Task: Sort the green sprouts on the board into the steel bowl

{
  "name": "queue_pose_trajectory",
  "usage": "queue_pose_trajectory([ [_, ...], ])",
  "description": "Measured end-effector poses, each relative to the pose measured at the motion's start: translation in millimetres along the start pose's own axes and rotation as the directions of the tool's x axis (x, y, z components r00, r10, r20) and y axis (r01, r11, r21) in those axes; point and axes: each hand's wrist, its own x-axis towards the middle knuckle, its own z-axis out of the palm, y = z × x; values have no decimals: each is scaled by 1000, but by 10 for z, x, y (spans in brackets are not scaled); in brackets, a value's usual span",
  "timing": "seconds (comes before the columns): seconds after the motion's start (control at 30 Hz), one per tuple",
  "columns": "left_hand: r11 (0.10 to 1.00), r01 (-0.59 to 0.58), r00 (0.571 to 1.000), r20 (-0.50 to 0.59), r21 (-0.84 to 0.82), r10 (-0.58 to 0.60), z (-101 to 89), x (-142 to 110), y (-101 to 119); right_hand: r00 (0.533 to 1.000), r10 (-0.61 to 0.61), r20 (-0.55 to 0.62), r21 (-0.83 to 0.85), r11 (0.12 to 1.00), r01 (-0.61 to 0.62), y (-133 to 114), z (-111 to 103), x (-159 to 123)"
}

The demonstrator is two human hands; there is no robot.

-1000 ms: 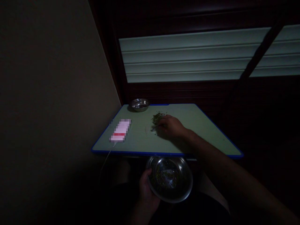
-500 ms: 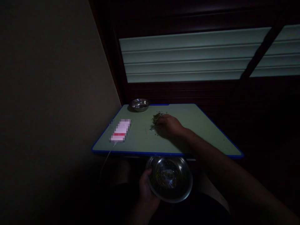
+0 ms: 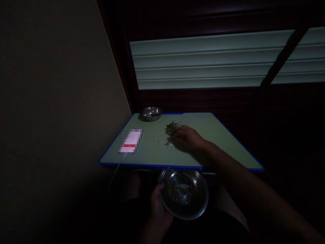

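Shiny steel round bowl [image 3: 200, 202], near, clamped in left hand [image 3: 160, 206]; green bits [image 3: 174, 196] already inside. Right hand [image 3: 186, 136] pinches a small pale object [image 3: 168, 143] beside loose dark-green pile [image 3: 171, 128] remaining on pale-green, blue-edged table [image 3: 215, 127]: looks partway. Small steel dish [image 3: 152, 118] far left.

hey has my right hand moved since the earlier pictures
Yes, slightly: the right hand has shifted rightward, away from the small metal bowl at the back.

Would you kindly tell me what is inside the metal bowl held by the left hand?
Small greenish bits lie scattered in the bottom of the metal bowl. Glare washes out part of the middle, hiding details there; the left hand covers part of the rim.
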Motion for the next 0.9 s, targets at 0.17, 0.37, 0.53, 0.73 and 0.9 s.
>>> queue_pose_trajectory([
  [0.17,1000,-4,999,-35,-5,4,-6,9,10,948,298,-111,141,949,-282,77,79,-54],
  [0.37,1000,-13,998,-57,23,14,15,-20,28,888,452,-89,269,869,-415,176,145,-98],
  [0.53,1000,-24,998,-60,19,25,5,-21,26,883,465,-65,271,860,-433,154,127,-116],
  [0.73,1000,-12,996,-83,14,13,-4,-15,27,891,452,-43,223,874,-433,138,137,-115],
  [0.9,999,-29,997,-69,28,31,-9,5,21,907,420,-34,249,882,-399,134,156,-121],
])
